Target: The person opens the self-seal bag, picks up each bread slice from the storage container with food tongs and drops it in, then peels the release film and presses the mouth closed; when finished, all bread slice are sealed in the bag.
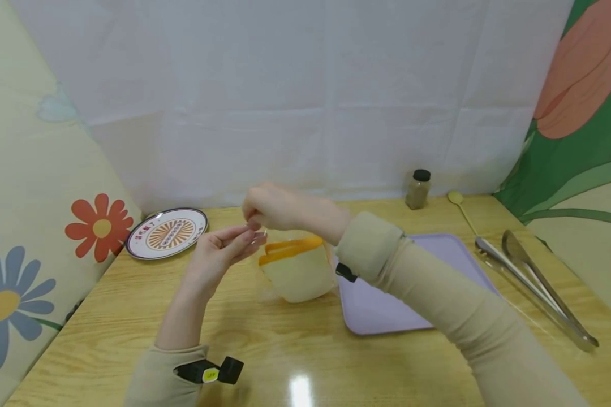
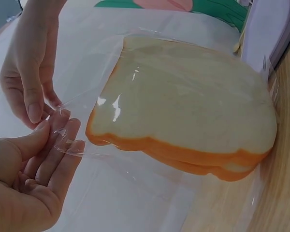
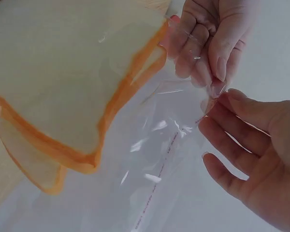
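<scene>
Bread slices [image 2: 183, 96] with orange crusts lie stacked inside a clear plastic bag [image 3: 150, 159], which hangs between and below the hands over the table. The left hand [image 1: 215, 257] pinches the bag's edge between thumb and fingers, palm turned upward in the left wrist view. From above, the right hand [image 1: 272, 206] pinches the same edge with thumb and forefinger, its fingertips meeting those of the left. In the right wrist view a printed red line runs along the film beside the right hand [image 3: 261, 140]. Glare hides part of the bag's edge.
A lilac tray [image 1: 382, 316] lies under the right forearm. At the back left is a round patterned plate [image 1: 147, 249]. A black-lidded jar [image 1: 417, 191], a yellow long-handled spoon [image 1: 455, 198] and metal tongs [image 1: 539, 294] are on the right.
</scene>
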The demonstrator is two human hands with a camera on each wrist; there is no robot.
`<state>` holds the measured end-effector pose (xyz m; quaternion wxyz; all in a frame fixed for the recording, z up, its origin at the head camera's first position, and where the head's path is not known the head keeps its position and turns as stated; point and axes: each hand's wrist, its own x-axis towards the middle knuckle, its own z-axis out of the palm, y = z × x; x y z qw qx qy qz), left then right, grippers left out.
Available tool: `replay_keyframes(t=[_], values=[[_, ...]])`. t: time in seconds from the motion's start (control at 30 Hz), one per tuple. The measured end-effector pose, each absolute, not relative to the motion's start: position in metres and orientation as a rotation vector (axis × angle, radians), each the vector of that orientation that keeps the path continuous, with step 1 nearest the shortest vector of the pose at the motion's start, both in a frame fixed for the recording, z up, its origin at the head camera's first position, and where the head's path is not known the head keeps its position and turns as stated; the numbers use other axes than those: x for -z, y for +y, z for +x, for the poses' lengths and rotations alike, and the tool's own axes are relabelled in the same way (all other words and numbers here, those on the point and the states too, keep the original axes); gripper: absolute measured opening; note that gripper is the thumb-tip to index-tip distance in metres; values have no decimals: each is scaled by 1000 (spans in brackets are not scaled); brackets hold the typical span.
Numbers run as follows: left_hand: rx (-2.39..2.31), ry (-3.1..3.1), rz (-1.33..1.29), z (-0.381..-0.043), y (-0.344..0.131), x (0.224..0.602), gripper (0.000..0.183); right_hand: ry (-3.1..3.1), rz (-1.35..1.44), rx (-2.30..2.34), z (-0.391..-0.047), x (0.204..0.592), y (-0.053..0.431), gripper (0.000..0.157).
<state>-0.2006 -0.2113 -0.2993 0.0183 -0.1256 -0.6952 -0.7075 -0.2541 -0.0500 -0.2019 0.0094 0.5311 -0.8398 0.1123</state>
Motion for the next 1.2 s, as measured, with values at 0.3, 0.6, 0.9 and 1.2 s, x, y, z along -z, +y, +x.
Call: replay_keyframes(t=[0.3, 0.6, 0.9, 1.2], values=[[2122, -2149, -425, -199, -210, 300, 20, -2667, 1683, -303, -253, 195, -56, 22], [2085, -2169, -409, -198, -207, 298, 22, -2673, 1562, -20, -247, 192, -61, 30], [2042, -2202, -401, -198, -208, 299, 18, -2614, 1516, 8, -247, 198, -55, 23], [2027, -2234, -367, -198, -207, 298, 15, -2536, 1446, -117, -245, 202, -46, 24]])
